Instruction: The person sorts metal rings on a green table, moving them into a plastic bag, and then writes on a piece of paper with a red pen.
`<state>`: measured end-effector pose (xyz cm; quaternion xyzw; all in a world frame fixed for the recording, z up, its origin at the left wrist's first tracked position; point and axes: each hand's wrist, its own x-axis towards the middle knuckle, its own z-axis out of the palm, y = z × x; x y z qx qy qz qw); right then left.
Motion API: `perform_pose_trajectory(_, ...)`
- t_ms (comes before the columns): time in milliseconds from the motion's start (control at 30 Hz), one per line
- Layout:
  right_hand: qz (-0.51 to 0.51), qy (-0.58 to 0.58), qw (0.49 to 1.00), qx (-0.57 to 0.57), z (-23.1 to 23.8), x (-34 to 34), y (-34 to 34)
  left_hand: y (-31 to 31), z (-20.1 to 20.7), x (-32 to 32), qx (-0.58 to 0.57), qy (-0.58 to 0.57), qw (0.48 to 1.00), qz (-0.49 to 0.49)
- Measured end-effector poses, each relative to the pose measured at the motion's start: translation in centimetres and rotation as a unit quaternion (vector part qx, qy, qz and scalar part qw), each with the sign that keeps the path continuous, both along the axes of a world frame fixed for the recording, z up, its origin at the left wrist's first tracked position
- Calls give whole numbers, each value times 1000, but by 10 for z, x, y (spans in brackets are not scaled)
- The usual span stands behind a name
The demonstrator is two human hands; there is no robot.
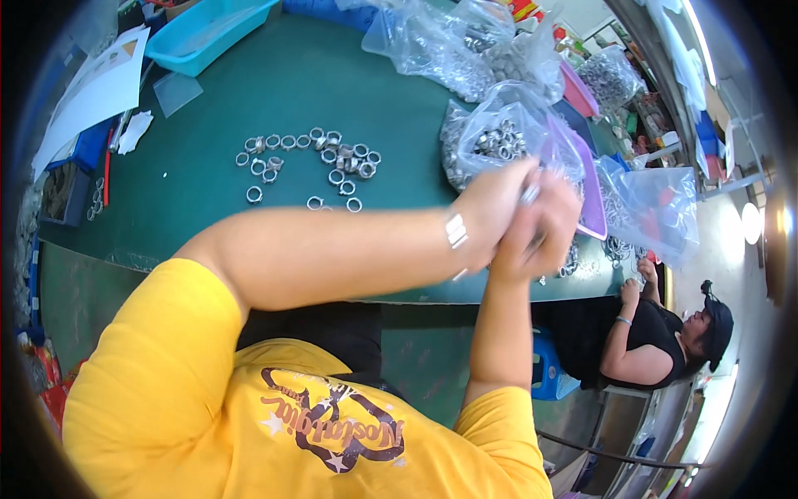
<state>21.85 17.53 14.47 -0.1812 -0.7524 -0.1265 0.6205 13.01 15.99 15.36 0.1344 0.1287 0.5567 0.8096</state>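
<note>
My left hand (490, 208) reaches across to the right, and its blurred fingers meet my right hand (544, 224). The right fingers look curled, though motion smears them. A small shiny metal bit (529, 196) shows between the hands; its shape is unclear. Just beyond them, a clear plastic bag (486, 125) lies open with many small metal ring clamps (503, 141) inside. More metal ring clamps (341, 155) are spread on the green table (199, 166) left of the hands, some in a row and some bunched together.
Behind the bag lie more plastic bags (424, 50) of metal parts. A purple tray (592, 191) stands right of my hands, near another clear bag (657, 208). A blue tray (208, 41) and papers (100, 91) sit at far left. A co-worker (657, 341) sits at the right.
</note>
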Motion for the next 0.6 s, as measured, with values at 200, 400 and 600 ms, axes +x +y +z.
perform_pose_trajectory(200,-97,33,954,-282,18,-1,111,139,26,-6,22,300,951,78)
perform_pose_trajectory(400,-55,39,965,-254,-10,18,38,107,13,-55,5,334,924,187)
perform_pose_trajectory(600,197,-302,879,-312,-95,-35,-23,-33,-34,-100,47,179,982,36)
